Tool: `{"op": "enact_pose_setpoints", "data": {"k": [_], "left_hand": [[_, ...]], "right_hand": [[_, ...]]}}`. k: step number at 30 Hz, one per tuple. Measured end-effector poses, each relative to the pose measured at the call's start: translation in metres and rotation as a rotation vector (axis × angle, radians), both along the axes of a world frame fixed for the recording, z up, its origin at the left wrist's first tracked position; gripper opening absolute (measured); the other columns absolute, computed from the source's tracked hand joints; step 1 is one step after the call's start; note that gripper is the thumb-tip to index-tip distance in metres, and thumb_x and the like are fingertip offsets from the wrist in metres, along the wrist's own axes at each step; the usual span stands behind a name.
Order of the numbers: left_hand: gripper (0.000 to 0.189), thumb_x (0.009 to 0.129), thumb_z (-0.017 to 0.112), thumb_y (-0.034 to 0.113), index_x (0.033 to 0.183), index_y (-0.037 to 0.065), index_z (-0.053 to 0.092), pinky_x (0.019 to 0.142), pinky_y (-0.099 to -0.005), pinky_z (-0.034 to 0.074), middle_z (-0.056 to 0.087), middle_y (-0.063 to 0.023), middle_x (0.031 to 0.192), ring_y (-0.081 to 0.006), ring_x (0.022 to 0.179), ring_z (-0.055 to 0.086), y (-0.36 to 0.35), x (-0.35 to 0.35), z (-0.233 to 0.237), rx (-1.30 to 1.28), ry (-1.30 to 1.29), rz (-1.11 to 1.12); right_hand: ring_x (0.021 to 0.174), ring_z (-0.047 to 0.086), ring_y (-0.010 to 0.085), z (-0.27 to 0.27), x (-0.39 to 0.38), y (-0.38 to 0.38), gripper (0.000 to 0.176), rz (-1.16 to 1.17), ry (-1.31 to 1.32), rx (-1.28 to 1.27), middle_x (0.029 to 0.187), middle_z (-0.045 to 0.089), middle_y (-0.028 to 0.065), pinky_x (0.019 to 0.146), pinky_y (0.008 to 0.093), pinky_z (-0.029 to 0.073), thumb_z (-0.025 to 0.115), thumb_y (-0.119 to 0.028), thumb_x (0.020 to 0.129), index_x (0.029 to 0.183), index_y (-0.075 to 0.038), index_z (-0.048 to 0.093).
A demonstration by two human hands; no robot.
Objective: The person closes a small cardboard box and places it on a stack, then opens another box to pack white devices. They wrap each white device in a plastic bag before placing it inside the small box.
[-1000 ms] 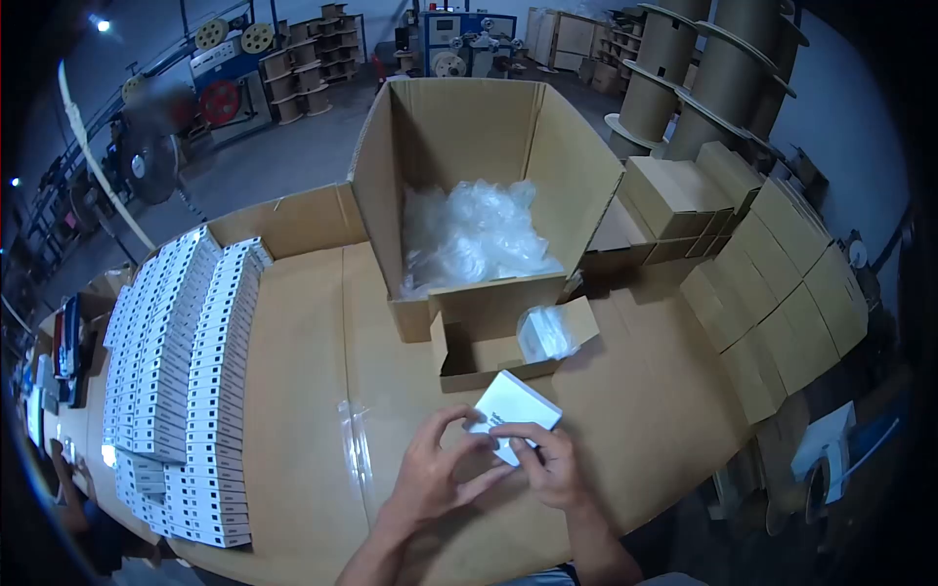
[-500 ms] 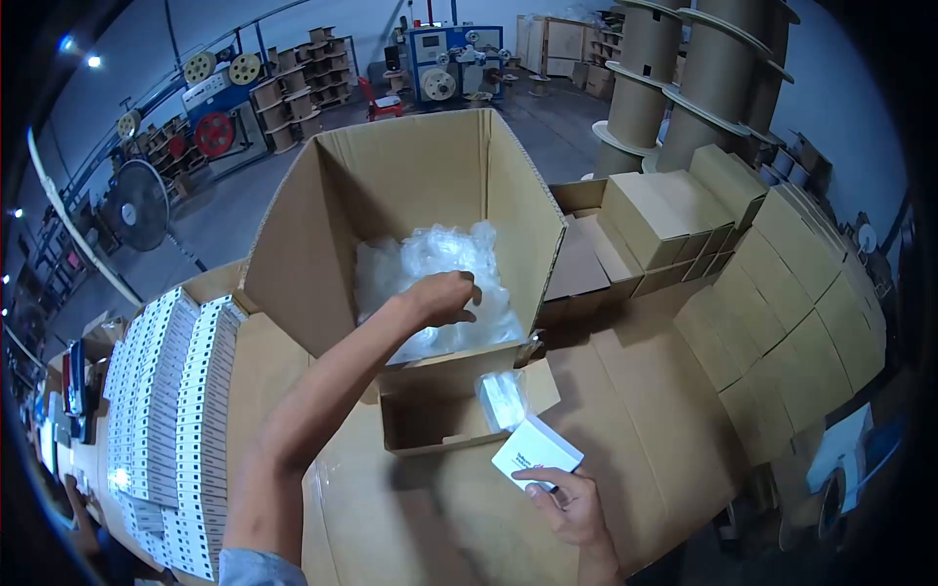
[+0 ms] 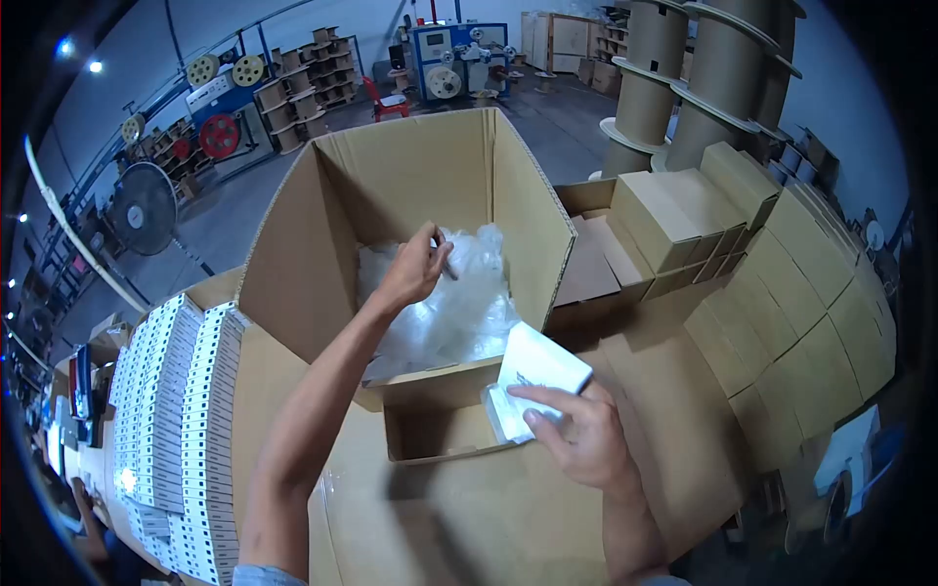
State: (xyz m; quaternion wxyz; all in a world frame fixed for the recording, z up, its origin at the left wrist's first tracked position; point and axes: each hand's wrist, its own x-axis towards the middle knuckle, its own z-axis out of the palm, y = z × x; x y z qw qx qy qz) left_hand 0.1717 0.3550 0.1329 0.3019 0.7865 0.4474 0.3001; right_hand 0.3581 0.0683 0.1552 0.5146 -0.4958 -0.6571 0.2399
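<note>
Nearest, the right hand (image 3: 581,439) holds a white box (image 3: 542,366). Its fingers lie flat and close together on the box's near end, with the thumb out of sight beneath, so the grip reads as a pinch across the thickness. The box is tilted, its far edge raised beyond the fingertips.

Directly under those fingertips, a clear bag (image 3: 496,418) lies on the right rim of a small open tray (image 3: 430,439), which looks otherwise empty. Both rest on the cardboard-covered table (image 3: 489,532).

Beyond the tray, the left hand (image 3: 415,269) reaches into the large carton (image 3: 313,244). Its fingers are drawn together at the top of the heap of plastic bags (image 3: 459,308), touching it. Whether a bag is already gripped cannot be told.

Well to the left of both hands, rows of white boxes (image 3: 171,420) stand packed side by side. To the right of the fingers, brown cartons (image 3: 782,283) are stacked closed. Large spools (image 3: 684,68) stand far behind.

Judged from this layout, many white boxes are already finished and lined up. One box is in hand, and the heap in the carton suggests a good deal of work is left.
</note>
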Motion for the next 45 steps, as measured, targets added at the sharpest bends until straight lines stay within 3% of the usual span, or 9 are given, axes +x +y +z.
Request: {"op": "enact_pose_setpoints", "data": {"k": [8,12,15,19,23,24,29,34,45], "left_hand": [[0.013,0.108,0.053,0.016,0.110,0.004,0.055,0.059,-0.0210,0.047,0.060,0.0013,0.090,-0.0031,0.074,0.054,-0.023,-0.020,0.022,-0.038,-0.983,-0.087],[0.010,0.108,0.053,0.012,0.107,0.003,0.057,0.065,-0.0216,0.047,0.059,0.0021,0.092,-0.0037,0.077,0.054,-0.057,-0.035,0.046,0.070,-0.903,-0.083],[0.006,0.106,0.055,0.008,0.106,0.003,0.058,0.073,-0.0216,0.047,0.060,0.0018,0.091,-0.0047,0.082,0.055,-0.095,-0.049,0.060,0.074,-0.717,-0.058],[0.010,0.105,0.058,0.012,0.106,0.002,0.059,0.070,-0.0217,0.045,0.059,0.0025,0.088,-0.0038,0.080,0.054,-0.130,-0.066,0.059,0.194,-0.752,0.030],[0.029,0.111,0.047,0.032,0.122,0.006,0.054,0.075,-0.0246,0.052,0.065,-0.0030,0.097,-0.0091,0.084,0.063,-0.190,-0.084,0.028,-0.282,-1.263,-0.119],[0.044,0.111,0.041,0.042,0.130,0.004,0.048,0.079,-0.0264,0.055,0.066,-0.0085,0.110,-0.0141,0.090,0.066,-0.211,-0.078,0.017,-0.313,-1.222,-0.028],[0.049,0.088,0.076,-0.005,0.130,-0.004,0.051,0.083,-0.0284,0.057,0.065,-0.0099,0.118,-0.0140,0.105,0.065,-0.317,-0.059,-0.022,-0.223,-0.889,0.035],[0.019,0.097,0.072,0.012,0.109,-0.002,0.067,0.052,-0.0220,0.043,0.065,0.0015,0.077,-0.0032,0.060,0.054,-0.379,-0.071,-0.053,-0.328,-0.776,0.101],[0.017,0.100,0.066,0.012,0.106,-0.004,0.070,0.048,-0.0225,0.040,0.066,-0.0013,0.073,-0.0048,0.053,0.053,-0.453,-0.098,-0.098,-0.447,-0.748,0.213]], "right_hand": [[0.101,0.066,0.0337,0.026,-0.035,0.078,0.048,-0.246,0.006,0.061,0.110,0.070,0.0224,0.090,0.0403,0.053,0.080,-0.026,0.087,0.127,-0.002,0.069],[0.096,0.065,0.0265,0.017,-0.043,0.129,0.060,-0.288,-0.036,0.309,0.103,0.070,0.0201,0.087,0.0365,0.052,0.086,-0.038,0.082,0.119,0.006,0.069],[0.090,0.063,0.0206,0.029,-0.043,0.125,0.052,0.073,0.264,-0.053,0.095,0.071,0.0162,0.085,0.0325,0.051,0.086,-0.036,0.083,0.108,0.006,0.071],[0.072,0.051,0.0060,0.016,-0.052,0.088,0.022,-0.032,0.143,0.084,0.077,0.063,0.0014,0.064,0.0249,0.042,0.078,-0.018,0.091,0.088,0.003,0.072],[0.071,0.053,0.0188,-0.011,-0.072,0.025,0.030,-0.267,0.180,0.148,0.082,0.062,0.0103,0.064,0.0327,0.043,0.079,-0.027,0.091,0.088,0.003,0.072],[0.070,0.052,0.0184,-0.023,-0.076,0.012,0.030,-0.302,0.157,0.171,0.084,0.062,0.0105,0.062,0.0333,0.043,0.080,-0.025,0.090,0.089,0.003,0.071],[0.072,0.055,0.0157,-0.054,-0.093,-0.066,0.027,-0.302,0.201,0.018,0.084,0.063,0.0094,0.066,0.0304,0.045,0.080,-0.020,0.091,0.091,0.005,0.071],[0.084,0.062,0.0098,-0.077,-0.096,-0.124,0.020,0.015,0.662,-0.204,0.100,0.073,0.0063,0.078,0.0276,0.051,0.075,-0.009,0.092,0.106,0.005,0.073],[0.079,0.055,0.0064,-0.126,-0.105,-0.180,0.019,-0.023,0.723,-0.330,0.105,0.069,0.0023,0.066,0.0234,0.044,0.075,-0.016,0.095,0.101,0.002,0.074]]}}
